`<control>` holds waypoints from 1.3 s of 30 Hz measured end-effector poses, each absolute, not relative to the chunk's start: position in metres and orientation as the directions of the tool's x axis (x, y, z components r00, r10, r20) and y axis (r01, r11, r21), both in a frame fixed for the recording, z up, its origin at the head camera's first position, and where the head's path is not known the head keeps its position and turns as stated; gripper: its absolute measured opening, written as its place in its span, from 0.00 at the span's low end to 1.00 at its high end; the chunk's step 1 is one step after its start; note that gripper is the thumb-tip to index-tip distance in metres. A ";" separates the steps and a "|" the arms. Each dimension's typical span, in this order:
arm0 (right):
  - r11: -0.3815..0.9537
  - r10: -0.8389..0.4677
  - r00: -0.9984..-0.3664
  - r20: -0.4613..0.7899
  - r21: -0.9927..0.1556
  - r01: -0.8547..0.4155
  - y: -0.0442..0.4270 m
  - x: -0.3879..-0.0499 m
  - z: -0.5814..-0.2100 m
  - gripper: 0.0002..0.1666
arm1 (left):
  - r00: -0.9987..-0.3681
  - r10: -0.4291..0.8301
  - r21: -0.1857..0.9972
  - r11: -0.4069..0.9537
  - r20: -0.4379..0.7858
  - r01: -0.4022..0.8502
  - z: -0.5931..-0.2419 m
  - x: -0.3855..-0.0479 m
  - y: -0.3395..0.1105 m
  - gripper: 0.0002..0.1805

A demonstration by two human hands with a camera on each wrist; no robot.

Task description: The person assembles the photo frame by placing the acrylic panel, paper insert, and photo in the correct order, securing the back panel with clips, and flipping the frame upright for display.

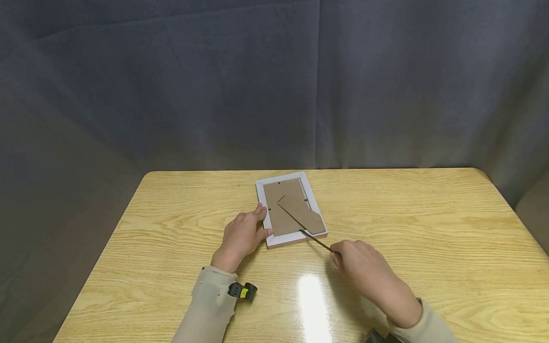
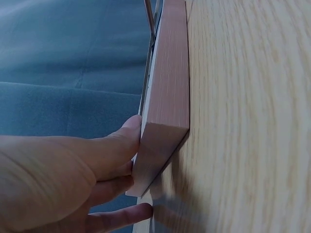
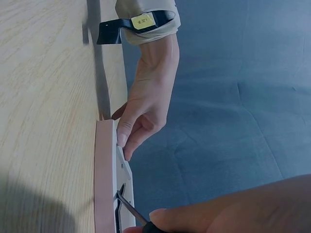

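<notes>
A white picture frame [image 1: 282,240] lies back side up on the table, showing its brown backing board [image 1: 274,190] and a brown stand flap [image 1: 315,221]. My left hand [image 1: 242,233] holds the frame's near left corner, thumb on the back rim and fingers along the side. My right hand [image 1: 364,267] grips a screwdriver [image 3: 132,209] with a thin metal shaft; its dark handle is mostly hidden in the hand. The shaft's tip is at the near edge of the backing, by a small dark tab [image 3: 121,188].
The wooden table [image 1: 171,228] has light grain and a bright glare patch near its front. A dark grey curtain [image 1: 231,95] hangs behind it and on the sides. Small dark tabs sit around the backing's edges. A wrist camera mount [image 1: 242,290] is on the left sleeve.
</notes>
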State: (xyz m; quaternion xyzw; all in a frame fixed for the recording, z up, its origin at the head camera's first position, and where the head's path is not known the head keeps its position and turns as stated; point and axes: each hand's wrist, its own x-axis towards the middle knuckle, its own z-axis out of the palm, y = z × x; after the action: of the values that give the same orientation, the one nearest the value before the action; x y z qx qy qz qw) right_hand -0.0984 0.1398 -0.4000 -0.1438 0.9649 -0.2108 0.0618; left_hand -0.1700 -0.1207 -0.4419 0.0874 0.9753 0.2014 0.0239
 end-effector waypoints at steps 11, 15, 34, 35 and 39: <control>0.897 -0.281 -0.956 -0.081 -0.376 -0.231 0.137 -0.100 -0.399 0.25 | -0.984 0.179 0.391 0.907 -0.018 0.158 -0.441 -0.169 -0.121 0.34; 0.894 -0.283 -0.954 -0.095 -0.385 -0.227 0.137 -0.101 -0.398 0.24 | -0.983 0.182 0.392 0.906 -0.012 0.163 -0.441 -0.169 -0.122 0.34; 0.897 -0.291 -0.955 -0.064 -0.366 -0.249 0.134 -0.100 -0.401 0.23 | -0.982 0.187 0.385 0.908 -0.025 0.164 -0.439 -0.169 -0.122 0.34; 0.904 -0.282 -0.958 -0.056 -0.350 -0.246 0.134 -0.098 -0.401 0.22 | -0.982 0.188 0.386 0.908 -0.026 0.164 -0.439 -0.169 -0.122 0.34; 0.912 -0.263 -0.963 -0.055 -0.340 -0.230 0.133 -0.095 -0.402 0.21 | -0.981 0.190 0.386 0.908 -0.028 0.165 -0.439 -0.169 -0.121 0.34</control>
State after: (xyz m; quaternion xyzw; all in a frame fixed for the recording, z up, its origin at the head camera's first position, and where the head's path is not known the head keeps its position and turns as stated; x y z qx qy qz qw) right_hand -0.0950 0.1326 -0.4016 -0.1262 0.9765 -0.1675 0.0498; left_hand -0.1689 -0.1209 -0.4395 0.0909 0.9761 0.1947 0.0327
